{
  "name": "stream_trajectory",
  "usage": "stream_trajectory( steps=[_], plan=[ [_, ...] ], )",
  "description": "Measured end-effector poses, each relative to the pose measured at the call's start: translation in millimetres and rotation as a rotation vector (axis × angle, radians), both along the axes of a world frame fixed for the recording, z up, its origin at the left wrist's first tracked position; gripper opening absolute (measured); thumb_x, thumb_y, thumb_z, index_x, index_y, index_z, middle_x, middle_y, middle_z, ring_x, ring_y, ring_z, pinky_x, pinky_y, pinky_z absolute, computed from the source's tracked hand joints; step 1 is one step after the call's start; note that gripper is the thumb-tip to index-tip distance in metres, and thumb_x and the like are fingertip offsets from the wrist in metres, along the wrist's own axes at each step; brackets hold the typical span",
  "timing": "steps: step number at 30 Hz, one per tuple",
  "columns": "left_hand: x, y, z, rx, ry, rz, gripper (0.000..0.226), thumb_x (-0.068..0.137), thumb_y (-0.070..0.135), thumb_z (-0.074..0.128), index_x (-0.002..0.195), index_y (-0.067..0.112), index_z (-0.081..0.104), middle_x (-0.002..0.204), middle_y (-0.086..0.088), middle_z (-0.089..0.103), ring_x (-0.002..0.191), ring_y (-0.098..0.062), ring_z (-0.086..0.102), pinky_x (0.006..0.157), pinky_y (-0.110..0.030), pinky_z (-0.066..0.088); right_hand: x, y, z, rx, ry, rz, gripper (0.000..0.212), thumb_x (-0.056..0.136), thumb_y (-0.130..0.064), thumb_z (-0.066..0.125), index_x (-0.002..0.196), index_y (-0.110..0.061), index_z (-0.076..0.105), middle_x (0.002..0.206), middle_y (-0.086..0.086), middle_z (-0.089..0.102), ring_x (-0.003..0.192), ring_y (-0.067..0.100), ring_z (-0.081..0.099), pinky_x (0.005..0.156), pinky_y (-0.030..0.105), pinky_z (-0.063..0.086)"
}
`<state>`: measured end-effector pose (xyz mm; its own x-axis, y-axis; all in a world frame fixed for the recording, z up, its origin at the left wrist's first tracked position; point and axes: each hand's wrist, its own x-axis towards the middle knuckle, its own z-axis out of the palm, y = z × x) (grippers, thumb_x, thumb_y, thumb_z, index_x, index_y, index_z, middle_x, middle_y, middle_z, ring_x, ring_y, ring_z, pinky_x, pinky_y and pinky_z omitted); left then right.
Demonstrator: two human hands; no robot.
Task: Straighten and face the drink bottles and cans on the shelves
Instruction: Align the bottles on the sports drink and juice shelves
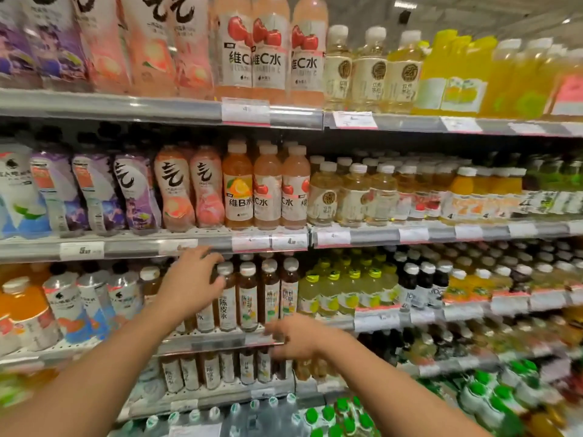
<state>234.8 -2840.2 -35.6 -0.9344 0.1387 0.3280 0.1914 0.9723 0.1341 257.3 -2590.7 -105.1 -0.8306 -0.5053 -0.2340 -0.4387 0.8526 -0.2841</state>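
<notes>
Brown tea bottles (247,298) stood upright in a row at the front edge of the third shelf (220,340), labels mostly facing out. The left hand (192,282) reached into that row, fingers curled round the upper part of a brown bottle (225,291). The right hand (295,339) hovered blurred at the shelf's front edge; I could not tell its grip.

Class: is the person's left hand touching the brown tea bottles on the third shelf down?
Touching. The head view shows the left hand laid over the upper part of a brown tea bottle, fingers overlapping its shoulder with no gap visible.
</notes>
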Motion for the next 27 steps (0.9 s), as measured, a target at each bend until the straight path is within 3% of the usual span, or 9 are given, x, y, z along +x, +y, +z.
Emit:
stream_trajectory(
  steps=[3,5,7,10,13,18,20,24,27],
  plan=[
    [-7,54,3,-0.010,0.010,-0.056,0.057,0.093,0.036,0.060,0.147,0.024,0.047,0.159,-0.004,0.038,0.143,-0.029,0.037,0.116,-0.048,0.036,-6,79,-38,0.116,-0.085,-0.013,0.045,0.093,-0.042,0.061,0.131,-0.018,0.060,0.122,0.011,0.068,0.107,0.032,0.065,0.086,0.035,0.052],
    [-17,90,7,-0.012,0.052,-0.114,0.062,0.091,0.033,0.061,0.149,0.022,0.044,0.160,-0.006,0.037,0.145,-0.029,0.035,0.119,-0.049,0.032,-16,128,-54,0.147,-0.079,-0.063,0.054,0.087,-0.051,0.059,0.131,-0.018,0.059,0.126,0.013,0.066,0.110,0.034,0.065,0.091,0.043,0.055],
    [-29,124,8,-0.016,0.060,-0.140,0.068,0.090,0.033,0.062,0.153,0.022,0.038,0.162,-0.008,0.033,0.148,-0.030,0.030,0.121,-0.048,0.028,-29,168,-58,0.150,-0.034,-0.098,0.057,0.091,-0.045,0.059,0.141,-0.020,0.053,0.139,0.011,0.061,0.118,0.033,0.062,0.098,0.045,0.052],
    [-45,164,0,-0.060,-0.001,-0.095,0.077,0.091,0.042,0.061,0.158,0.025,0.027,0.169,-0.007,0.013,0.154,-0.030,0.015,0.123,-0.049,0.024,-53,210,-46,0.096,0.095,-0.145,0.060,0.098,-0.033,0.059,0.153,-0.016,0.041,0.151,0.009,0.049,0.134,0.030,0.051,0.106,0.038,0.043],
    [-49,176,-18,-0.118,-0.053,0.014,0.085,0.091,0.053,0.055,0.161,0.033,0.011,0.170,0.001,-0.010,0.156,-0.028,-0.002,0.121,-0.054,0.025,-80,234,-41,0.015,0.219,-0.181,0.060,0.095,-0.033,0.059,0.150,-0.015,0.044,0.150,0.010,0.046,0.131,0.033,0.052,0.104,0.040,0.046],
    [-52,167,-24,-0.199,-0.005,0.009,0.088,0.089,0.054,0.053,0.161,0.039,0.004,0.169,0.005,-0.015,0.157,-0.025,0.000,0.113,-0.054,0.038,-102,250,-56,0.061,0.273,-0.245,0.070,0.095,-0.039,0.062,0.155,-0.017,0.034,0.161,0.014,0.029,0.139,0.038,0.040,0.111,0.048,0.042],
    [-53,167,-26,-0.211,0.016,0.013,0.089,0.088,0.055,0.053,0.160,0.039,0.004,0.169,0.005,-0.013,0.157,-0.026,0.002,0.112,-0.054,0.040,-103,251,-62,0.094,0.334,-0.242,0.068,0.095,-0.040,0.061,0.154,-0.017,0.035,0.160,0.013,0.031,0.139,0.036,0.038,0.110,0.045,0.043],
    [-51,169,-28,-0.185,0.039,0.009,0.090,0.088,0.055,0.054,0.161,0.037,0.005,0.170,0.002,-0.012,0.157,-0.026,0.000,0.115,-0.055,0.035,-93,245,-78,-0.021,0.513,-0.187,0.037,0.093,-0.029,0.061,0.127,-0.015,0.060,0.125,0.008,0.056,0.112,0.029,0.057,0.082,0.039,0.054],
    [-49,171,-23,-0.175,0.005,-0.001,0.088,0.090,0.054,0.054,0.161,0.035,0.006,0.170,0.001,-0.013,0.157,-0.026,-0.002,0.117,-0.056,0.030,-78,238,-108,-0.023,0.463,-0.081,0.019,0.088,-0.025,0.061,0.105,-0.017,0.065,0.101,0.003,0.061,0.089,0.027,0.064,0.062,0.036,0.052]
  ],
)
